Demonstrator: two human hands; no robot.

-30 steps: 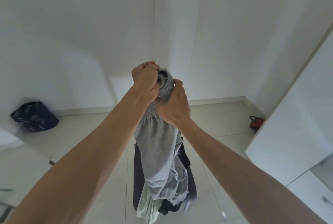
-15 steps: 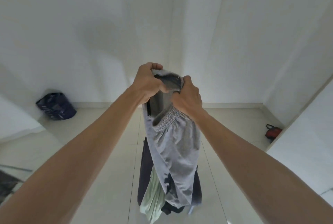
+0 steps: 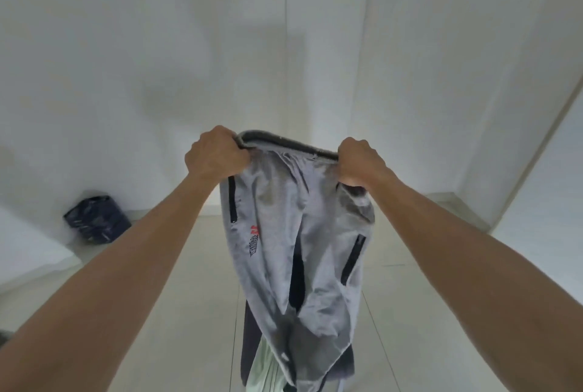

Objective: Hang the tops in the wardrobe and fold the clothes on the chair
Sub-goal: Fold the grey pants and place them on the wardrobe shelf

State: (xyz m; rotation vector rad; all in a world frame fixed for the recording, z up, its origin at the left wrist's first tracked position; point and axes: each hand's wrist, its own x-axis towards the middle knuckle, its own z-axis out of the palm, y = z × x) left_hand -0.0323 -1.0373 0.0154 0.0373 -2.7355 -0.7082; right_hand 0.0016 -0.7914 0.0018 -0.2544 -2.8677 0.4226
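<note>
Both hands, left hand (image 3: 216, 155) and right hand (image 3: 359, 161), clench their fingers on the grey shorts' (image 3: 299, 234) waistband, spreading it taut, likely to square it for folding.

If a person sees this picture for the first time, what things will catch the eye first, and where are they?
In the centre, the left hand and the right hand hold up grey shorts by the stretched waistband. The shorts show black zip pockets and a red logo. Behind, a dark bag sits on the floor against the left wall.
</note>
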